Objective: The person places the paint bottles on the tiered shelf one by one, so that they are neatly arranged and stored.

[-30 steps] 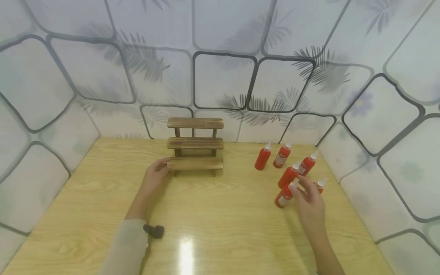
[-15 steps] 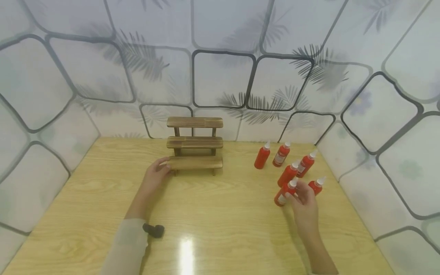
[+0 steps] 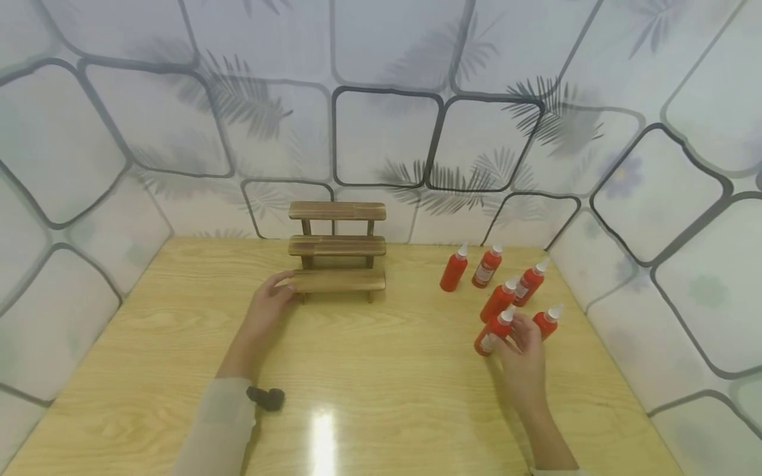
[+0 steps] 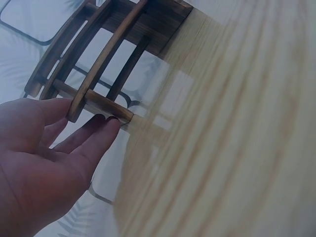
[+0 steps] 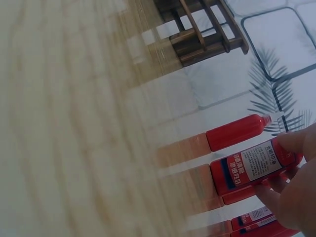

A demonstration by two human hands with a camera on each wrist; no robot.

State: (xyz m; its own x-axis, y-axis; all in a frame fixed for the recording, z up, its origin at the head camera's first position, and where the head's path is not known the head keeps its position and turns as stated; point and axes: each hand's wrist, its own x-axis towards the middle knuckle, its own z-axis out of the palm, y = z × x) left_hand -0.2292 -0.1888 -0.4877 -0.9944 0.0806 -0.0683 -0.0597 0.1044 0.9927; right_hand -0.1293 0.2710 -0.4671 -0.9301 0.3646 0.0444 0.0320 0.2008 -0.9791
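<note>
- Your left hand (image 3: pixel 269 305) rested on the light wooden table (image 3: pixel 381 396), at the left end of the lowest step of the small dark-brown wooden three-step shelf (image 3: pixel 337 248). The thumb lay on top of that step and the straight fingers (image 4: pixel 96 136) touched its underside and end, so the hand was relaxed and touching, not clenched.
- The shelf stood upright near the far edge of the table, a little left of the middle.
- Your right hand (image 3: pixel 521 357) was at the right side of the table. Its thumb and fingers (image 5: pixel 289 190) were curled round the red plastic squeeze bottle with a white nozzle and a white label (image 3: pixel 494 331), which leaned toward the right.
- In the right wrist view the label (image 5: pixel 252 165) of this bottle showed between the fingers.
- Just to the right of it, another red bottle with a white nozzle (image 3: pixel 548 320) stood beside your fingers.
- Four more red bottles (image 3: pixel 491 281) of the same kind stood in a loose group behind, toward the far right corner of the table, all apart from the shelf.
- A small black object (image 3: pixel 266 398) sat at your left sleeve (image 3: pixel 217 430), near the near edge of the table.
</note>
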